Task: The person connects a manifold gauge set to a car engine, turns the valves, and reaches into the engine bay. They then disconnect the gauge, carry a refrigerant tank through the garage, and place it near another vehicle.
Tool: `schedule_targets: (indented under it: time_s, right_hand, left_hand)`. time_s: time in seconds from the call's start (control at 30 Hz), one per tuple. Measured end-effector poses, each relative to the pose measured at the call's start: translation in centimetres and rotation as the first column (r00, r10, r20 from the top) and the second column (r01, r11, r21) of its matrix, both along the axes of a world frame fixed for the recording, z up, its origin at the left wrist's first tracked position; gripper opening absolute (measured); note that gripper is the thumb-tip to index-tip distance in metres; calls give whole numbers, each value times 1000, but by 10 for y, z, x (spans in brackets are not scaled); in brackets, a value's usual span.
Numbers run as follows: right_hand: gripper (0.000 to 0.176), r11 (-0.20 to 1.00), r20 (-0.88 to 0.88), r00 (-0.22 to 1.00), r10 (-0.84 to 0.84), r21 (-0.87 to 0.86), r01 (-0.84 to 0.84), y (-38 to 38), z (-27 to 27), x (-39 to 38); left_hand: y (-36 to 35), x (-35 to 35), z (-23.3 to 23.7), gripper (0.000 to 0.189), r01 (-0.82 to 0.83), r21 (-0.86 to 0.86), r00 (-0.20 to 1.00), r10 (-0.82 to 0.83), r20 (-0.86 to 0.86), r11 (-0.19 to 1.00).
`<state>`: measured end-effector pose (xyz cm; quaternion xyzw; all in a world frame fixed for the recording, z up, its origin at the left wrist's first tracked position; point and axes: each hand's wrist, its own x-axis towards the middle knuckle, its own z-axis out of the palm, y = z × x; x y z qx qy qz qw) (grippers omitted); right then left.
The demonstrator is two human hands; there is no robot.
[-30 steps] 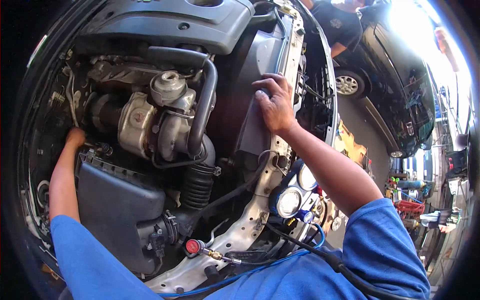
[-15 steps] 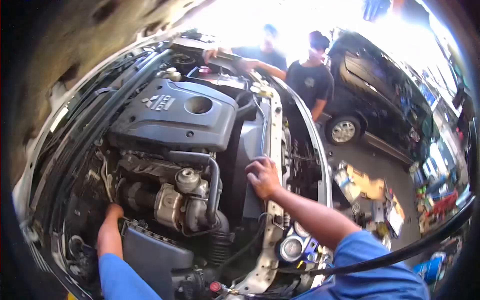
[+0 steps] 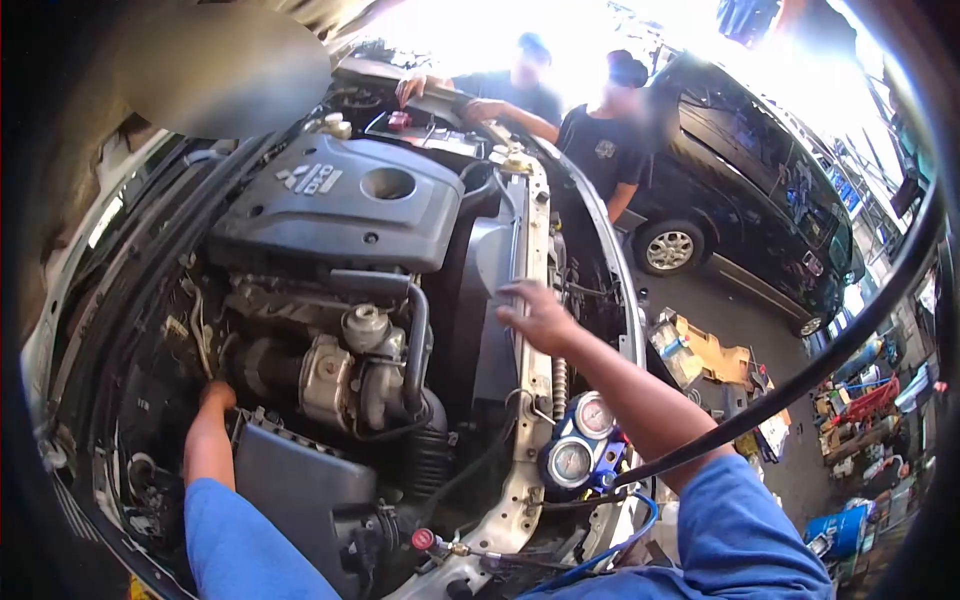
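My left hand [image 3: 218, 393] reaches down into the engine bay, between the metal pipe [image 3: 203, 335] at the firewall side and the black air filter box [image 3: 300, 490]. Its fingers are mostly hidden there. Over the light-coloured front crossmember [image 3: 533, 230], beside the black radiator cover [image 3: 492, 290], my right hand [image 3: 540, 318] is held with its fingers apart and nothing in it. The turbo housing [image 3: 327, 382] and the grey engine cover [image 3: 340, 205] lie between and beyond my hands.
A gauge set [image 3: 572, 462] with two dials rests by the front edge, near a black hose [image 3: 800, 385]. Two people stand at the far side, one in a dark shirt [image 3: 600, 150]. A dark van [image 3: 740, 190] and scattered tools are at the right.
My right hand has lifted slightly off the radiator cover edge, its fingers spreading. The view has shifted, bringing more of the gauges into sight. My left hand stays in the same spot.
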<state>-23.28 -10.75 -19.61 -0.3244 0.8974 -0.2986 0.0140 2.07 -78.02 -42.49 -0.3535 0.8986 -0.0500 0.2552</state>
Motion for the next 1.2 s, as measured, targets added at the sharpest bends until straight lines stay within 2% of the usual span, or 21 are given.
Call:
schedule_targets:
  time_s: [0.07,0.1,0.13,0.17,0.2,0.23,0.33,0.4,0.5,0.53,0.6,0.67,0.7,0.73,0.77,0.8,0.87,0.93,1.03,1.1,1.2]
  right_hand:
    - [43,977,-19,996,-90,-195,84,21,53,36]
    - [36,896,-39,995,-91,-440,64,40,64,50]
    - [26,907,-322,924,-204,-417,55,57,104,80]
    - [22,907,-565,750,-344,-407,109,74,144,110]
    - [37,864,-613,707,-353,-503,-5,88,173,134]
    - [56,813,-663,654,-364,-569,-125,102,201,158]
    - [54,895,-890,455,-7,-209,-394,94,248,206]
    - [52,901,-903,395,167,-22,-433,78,259,217]
    - [49,908,-905,374,204,32,-418,70,269,220]
    - [48,901,-894,370,253,79,-426,68,274,219]
    - [46,906,-918,317,237,92,-412,74,277,224]
    - [44,922,-922,336,192,51,-385,81,288,222]
    - [43,928,-917,348,194,57,-367,82,292,218]
    - [42,938,-924,347,161,35,-344,85,294,219]
    - [41,949,-933,336,128,16,-316,88,300,220]
    - [41,954,-943,326,72,-29,-297,89,303,222]
    - [39,950,-960,273,-63,-141,-277,94,311,232]
    - [37,962,-960,276,-41,-112,-248,100,309,235]
    - [35,958,-951,269,153,76,-276,86,289,227]
    - [33,945,-936,258,238,161,-286,79,279,234]
    - [31,934,-928,259,268,183,-307,73,263,235]
  left_hand:
    - [-2,0,3,34,94,-8,992,-93,82,996]
    - [-4,2,6,34,95,-4,992,-94,85,995]
    - [-1,2,6,34,89,3,993,-89,78,996]
    - [-17,2,-13,33,70,4,997,-70,35,998]
    - [-33,2,-31,33,42,-3,999,-42,-23,999]
    - [-33,7,-28,33,74,-11,996,-74,42,997]
    - [-29,-4,-21,33,252,-42,952,-240,190,967]
    - [-36,-3,-22,32,357,-80,923,-337,187,931]
    - [-76,-16,16,39,191,6,933,-184,309,982]
    - [-48,-6,-16,43,110,128,924,-149,352,986]
    - [-16,2,-13,41,30,-26,1000,-30,3,999]
    - [-30,3,-30,44,61,-1,998,-61,-2,998]
    - [-23,11,-64,45,114,75,993,-112,-27,991]
    - [-23,8,-69,46,164,119,983,-152,-108,979]
    - [-4,3,-28,47,290,180,871,-182,-456,940]
    - [-7,-9,-14,48,241,114,960,-220,-173,964]
    - [-57,-36,-1,48,197,-5,980,-197,-38,980]
    - [-55,-29,-20,49,232,-20,969,-230,88,972]
    - [-54,-11,-56,50,382,36,851,-366,376,924]
    - [-50,-4,-47,50,473,78,715,-435,547,877]
    - [-43,6,-31,41,220,-25,973,-217,82,975]
